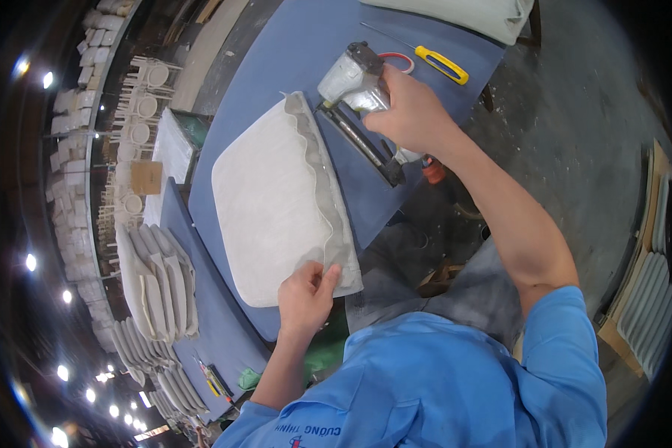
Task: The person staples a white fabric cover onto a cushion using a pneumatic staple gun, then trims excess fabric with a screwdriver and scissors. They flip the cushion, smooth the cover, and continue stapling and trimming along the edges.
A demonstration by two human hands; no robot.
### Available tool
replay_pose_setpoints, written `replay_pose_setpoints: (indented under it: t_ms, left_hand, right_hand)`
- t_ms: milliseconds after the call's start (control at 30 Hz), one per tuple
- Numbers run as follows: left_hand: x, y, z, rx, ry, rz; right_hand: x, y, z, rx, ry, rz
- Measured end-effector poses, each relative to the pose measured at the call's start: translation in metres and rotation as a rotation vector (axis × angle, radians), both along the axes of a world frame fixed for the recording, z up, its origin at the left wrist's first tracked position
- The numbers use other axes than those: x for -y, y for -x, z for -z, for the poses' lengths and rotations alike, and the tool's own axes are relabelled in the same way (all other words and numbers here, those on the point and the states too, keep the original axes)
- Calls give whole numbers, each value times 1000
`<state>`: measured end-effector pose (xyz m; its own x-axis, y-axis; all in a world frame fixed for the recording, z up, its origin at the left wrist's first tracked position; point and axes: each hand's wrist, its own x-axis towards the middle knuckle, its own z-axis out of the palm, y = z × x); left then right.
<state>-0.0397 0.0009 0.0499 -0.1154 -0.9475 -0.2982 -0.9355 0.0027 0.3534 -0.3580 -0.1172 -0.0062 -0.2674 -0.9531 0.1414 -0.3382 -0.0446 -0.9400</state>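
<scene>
A cream fabric-covered seat cushion point(265, 201) lies on the blue table point(276, 60), its wavy-edged grey underside strip facing right. At its near right corner, my left hand point(306, 299) pinches the fabric edge between thumb and fingers. My right hand point(414, 112) is wrapped round the handle of a silver pneumatic staple gun point(351, 78). The staple gun is held over the table to the right of the cushion, apart from it. An orange-red hose fitting point(432, 170) shows below the gun's handle.
A yellow-handled screwdriver point(442, 65) and red-handled scissors point(399, 61), partly hidden, lie beyond my right hand. Another pale cushion point(463, 15) sits at the far edge. Stacked cushions point(157, 280) stand at left, near pliers-like tools point(215, 381). More grey pads point(649, 306) fill a carton at right.
</scene>
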Motion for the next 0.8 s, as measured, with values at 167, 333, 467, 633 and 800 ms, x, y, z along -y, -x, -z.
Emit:
replay_pose_setpoints:
  t_ms: [167, 333, 467, 633, 800]
  left_hand:
    - [-7, 26, 3, 335, 113, 179]
    - [-17, 32, 30, 328, 322, 235]
    - [-10, 22, 29, 260, 170, 283]
    - [3, -21, 6, 21, 118, 256]
    - [29, -32, -73, -454, 170, -42]
  right_hand:
    - [-30, -6, -2, 208, 116, -66]
    - [-58, -25, -3, 319, 136, -144]
    - [-65, -34, 9, 445, 229, -205]
    - [-33, -35, 19, 234, -26, -151]
    - [30, -19, 28, 165, -276, -216]
